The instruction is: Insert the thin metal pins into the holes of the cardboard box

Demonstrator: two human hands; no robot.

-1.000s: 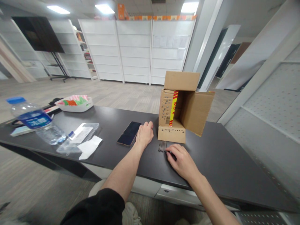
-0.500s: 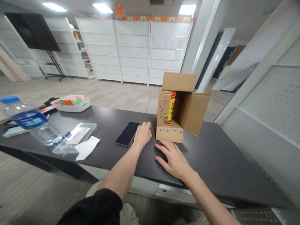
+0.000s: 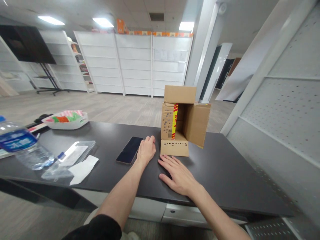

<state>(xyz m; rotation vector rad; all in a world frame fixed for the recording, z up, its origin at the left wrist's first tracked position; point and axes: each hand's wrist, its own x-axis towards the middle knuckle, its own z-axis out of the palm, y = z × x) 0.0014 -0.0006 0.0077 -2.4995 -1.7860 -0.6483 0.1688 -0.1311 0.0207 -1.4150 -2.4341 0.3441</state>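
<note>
Your right hand (image 3: 176,176) is the nearer of the 2 to the cardboard box (image 3: 167,121), right of centre; the front flap (image 3: 174,148) lies just beyond its fingertips, toward the top of the frame. Box stands upright, long axis vertical, opening toward you. Right palm down on the table (image 3: 225,173), fingers slightly apart, thumb well out; can't tell what's under it. Left hand (image 3: 147,149), mid-frame, has fingers curled close together; can't tell if they grip anything. Phone (image 3: 129,150) sits at its left, slanting lower left to upper right. Box: brown matte card, round holes, yellow-red tape strip (image 3: 174,121). Phone: flat, glossy black. Table: smooth, dark. Lower left: crumpled white paper (image 3: 83,170).
</note>
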